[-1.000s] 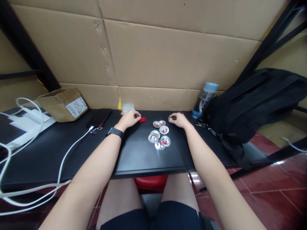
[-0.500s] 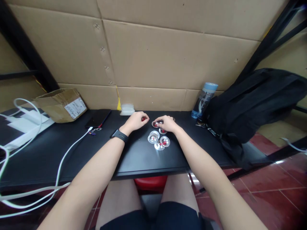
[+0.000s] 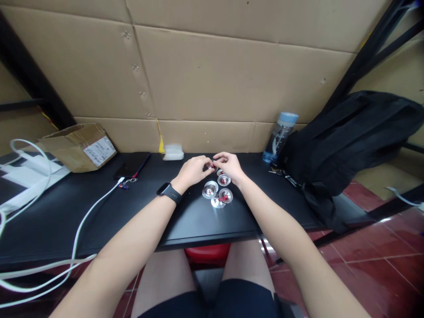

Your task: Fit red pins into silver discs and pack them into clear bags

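Several small silver finger cymbals with red cords lie on the black desk [image 3: 185, 221]. An overlapping pair [image 3: 210, 190] sits nearest my left hand [image 3: 196, 170], and another pair, with a red cord [image 3: 223, 198] across it, lies closer to the desk's front edge. One more finger cymbal [image 3: 224, 179] is just beside my right hand [image 3: 229, 166]. The fingertips of both hands meet at the far side of the group, pinching a small piece with red on it. Fingers cover most of that piece.
A water bottle [image 3: 281, 137] and a black backpack [image 3: 351, 137] stand to the right. On the left are an open cardboard box [image 3: 79, 148], a dark phone [image 3: 130, 165] and white cables [image 3: 82, 225]. A translucent white block [image 3: 173, 152] rests by the cardboard wall.
My left hand has moved right, bringing its small red piece to my right hand. My right hand has lifted off the far cymbals, and its fingertips now meet my left ones.
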{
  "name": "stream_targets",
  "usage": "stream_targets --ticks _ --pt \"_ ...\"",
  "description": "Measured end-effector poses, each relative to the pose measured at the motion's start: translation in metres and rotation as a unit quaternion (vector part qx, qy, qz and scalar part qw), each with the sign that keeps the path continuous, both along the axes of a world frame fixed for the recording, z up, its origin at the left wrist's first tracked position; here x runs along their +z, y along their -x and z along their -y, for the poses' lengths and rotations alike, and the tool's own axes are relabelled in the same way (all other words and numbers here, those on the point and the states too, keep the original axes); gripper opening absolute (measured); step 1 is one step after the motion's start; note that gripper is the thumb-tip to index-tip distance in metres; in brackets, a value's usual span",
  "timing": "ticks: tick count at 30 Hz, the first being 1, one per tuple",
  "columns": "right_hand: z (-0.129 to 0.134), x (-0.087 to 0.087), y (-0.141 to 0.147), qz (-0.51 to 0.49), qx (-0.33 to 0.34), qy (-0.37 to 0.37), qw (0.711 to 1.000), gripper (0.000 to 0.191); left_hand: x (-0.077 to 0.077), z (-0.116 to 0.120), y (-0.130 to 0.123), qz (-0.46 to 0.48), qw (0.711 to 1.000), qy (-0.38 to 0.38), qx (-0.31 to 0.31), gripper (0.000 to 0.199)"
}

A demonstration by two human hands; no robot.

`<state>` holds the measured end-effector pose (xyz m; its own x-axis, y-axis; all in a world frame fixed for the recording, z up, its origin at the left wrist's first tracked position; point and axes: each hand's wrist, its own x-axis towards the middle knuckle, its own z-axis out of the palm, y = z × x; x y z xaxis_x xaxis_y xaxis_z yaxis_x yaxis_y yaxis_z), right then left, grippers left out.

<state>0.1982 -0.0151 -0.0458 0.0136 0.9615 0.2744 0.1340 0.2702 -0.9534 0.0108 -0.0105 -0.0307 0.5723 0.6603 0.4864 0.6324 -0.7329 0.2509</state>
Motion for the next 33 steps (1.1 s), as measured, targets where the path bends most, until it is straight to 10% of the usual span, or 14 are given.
stream_targets --ticks 10,24,33 --pt "0.007 0.004 0.005 -0.001 0.006 -0.005 1.0 0.024 0.004 0.006 -0.003 -0.011 0.999 -0.021 0.042 0.014" --pt "0.0 0.0 -0.008 -0.014 0.181 -0.047 0.982 0.054 -0.001 -0.01 0.002 0.129 0.991 0.037 -0.013 0.02" --pt "-0.005 0.003 -0.022 0.008 0.114 -0.051 0.992 0.057 0.005 -0.021 0.024 0.106 0.991 0.084 -0.008 0.02"
